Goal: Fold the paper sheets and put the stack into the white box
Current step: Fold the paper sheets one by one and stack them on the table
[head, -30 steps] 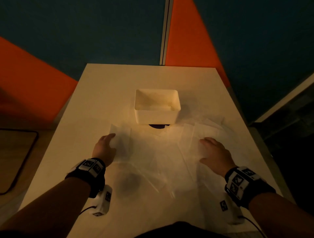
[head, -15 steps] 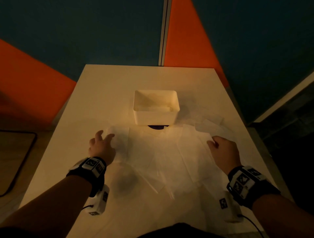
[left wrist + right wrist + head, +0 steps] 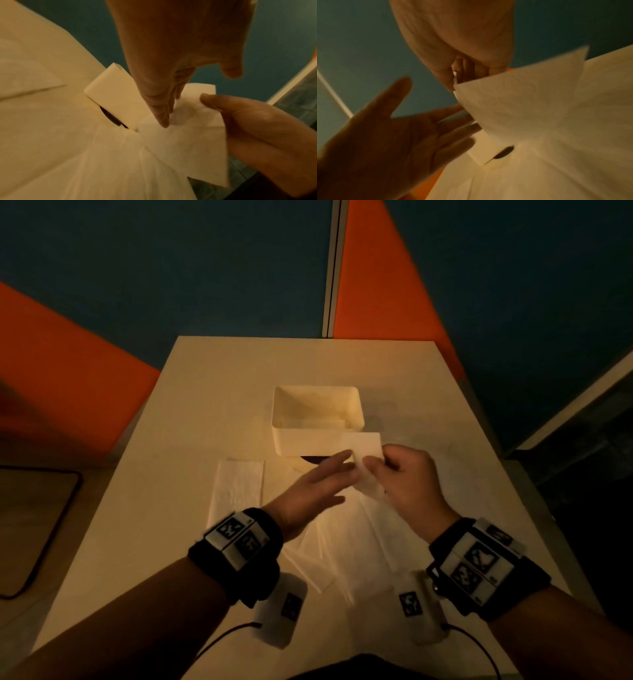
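A paper sheet [image 3: 363, 455] is lifted off the counter [image 3: 212, 392] just in front of the white box's [image 3: 317, 419] near right corner, its upper edge raised against the box wall. The right hand [image 3: 406, 484] has its grip closed on the sheet, thumb and fingers pinching it near one edge. The left hand [image 3: 315, 486] reaches in from the left with its grip open, fingers straight and their tips [image 3: 163, 121] touching the same sheet. More paper sheets [image 3: 346, 529] lie overlapping on the counter beneath both hands. A folded sheet [image 3: 238, 489] lies flat to the left, apart from them. The box stands open and upright at mid-counter, with a dark round object [image 3: 317, 459] showing under its near edge.
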